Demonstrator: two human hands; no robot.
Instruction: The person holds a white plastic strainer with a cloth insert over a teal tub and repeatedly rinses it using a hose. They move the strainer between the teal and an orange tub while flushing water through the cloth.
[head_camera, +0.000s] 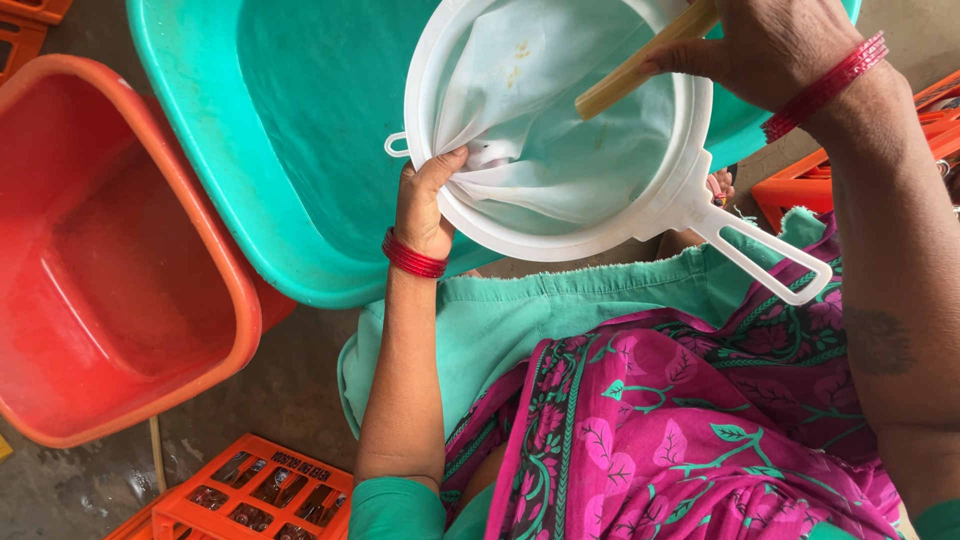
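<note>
My left hand grips the near rim of a round white strainer, thumb pressing the white cloth that lines it. The strainer rests over the edge of a large teal tub, its handle pointing toward my lap. My right hand holds a pale wooden stick whose end dips into the cloth. Red bangles are on both wrists. A few small yellowish specks show on the cloth.
A red plastic tub sits to the left of the teal one. Orange crates lie at the bottom left and at the right. My lap in teal and pink patterned fabric fills the lower right.
</note>
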